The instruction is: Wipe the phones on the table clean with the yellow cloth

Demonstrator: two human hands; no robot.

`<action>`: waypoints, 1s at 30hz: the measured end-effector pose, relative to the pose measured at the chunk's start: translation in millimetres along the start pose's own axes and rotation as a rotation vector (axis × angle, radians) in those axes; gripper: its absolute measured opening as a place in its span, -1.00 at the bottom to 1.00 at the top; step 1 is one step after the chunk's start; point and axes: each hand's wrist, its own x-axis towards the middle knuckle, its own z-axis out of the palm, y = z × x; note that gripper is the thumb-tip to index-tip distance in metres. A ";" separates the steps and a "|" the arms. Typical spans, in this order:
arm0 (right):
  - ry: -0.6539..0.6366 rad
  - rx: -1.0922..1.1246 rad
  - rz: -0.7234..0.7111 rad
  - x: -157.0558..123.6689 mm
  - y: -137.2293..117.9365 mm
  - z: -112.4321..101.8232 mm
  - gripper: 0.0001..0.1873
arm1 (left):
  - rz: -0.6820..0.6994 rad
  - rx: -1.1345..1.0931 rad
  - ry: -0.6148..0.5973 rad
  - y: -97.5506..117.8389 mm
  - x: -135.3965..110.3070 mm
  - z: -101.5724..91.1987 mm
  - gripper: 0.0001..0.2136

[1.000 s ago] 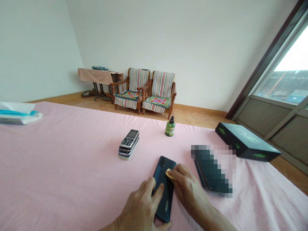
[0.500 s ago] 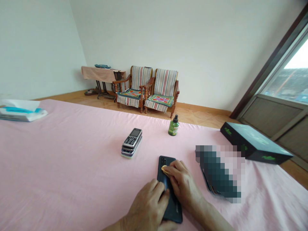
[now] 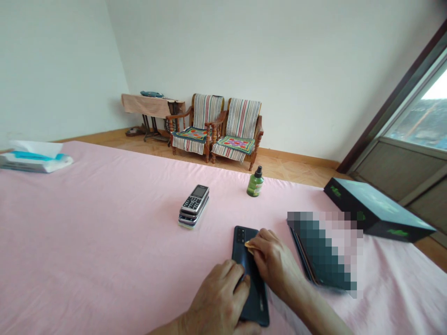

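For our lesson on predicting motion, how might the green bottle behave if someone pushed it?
The green bottle might tip if pushed near its black top, since it stands upright and is taller than wide. Once down, it could roll, as its sides look rounded.

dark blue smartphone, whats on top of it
The left hand and right hand are partly over it, the right pinching a small yellowish cloth or pad beside the black camera block; parts of the phone beneath them are hidden.

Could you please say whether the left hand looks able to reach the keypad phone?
Probably yes, if the left hand releases the dark phone; only pink cloth shows between hand and keypad phone.
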 end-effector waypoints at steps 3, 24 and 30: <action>0.005 -0.028 -0.027 3.3 -8.8 2.2 -0.74 | 0.003 0.024 -0.004 0.4 1.9 -1.4 -0.46; 0.043 -0.082 0.021 28.5 3.6 6.0 -0.71 | 0.031 0.048 -0.007 -1.3 -1.6 2.8 -0.49; 0.050 -0.069 0.033 15.8 -4.5 8.5 -0.72 | -0.006 0.045 -0.006 -0.5 -1.2 3.5 -0.49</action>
